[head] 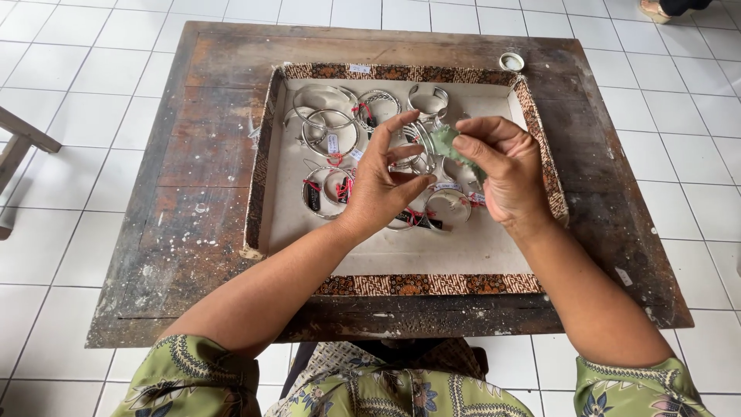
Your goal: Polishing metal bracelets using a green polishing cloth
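Observation:
My left hand (384,181) is raised over a shallow tray (401,259) and grips a silver bangle (421,147) between thumb and fingers. My right hand (502,166) holds a small crumpled green cloth (450,143) pressed against that bangle. Beneath the hands, several silver bangles (328,123) with red strings and small tags lie on the tray's pale lining; some are hidden behind my hands.
The tray has a brown patterned border (424,284) and sits on a worn wooden table (193,201) over white floor tiles. A small round lid or cap (511,61) rests at the table's far edge. A wooden piece (19,143) juts in at left.

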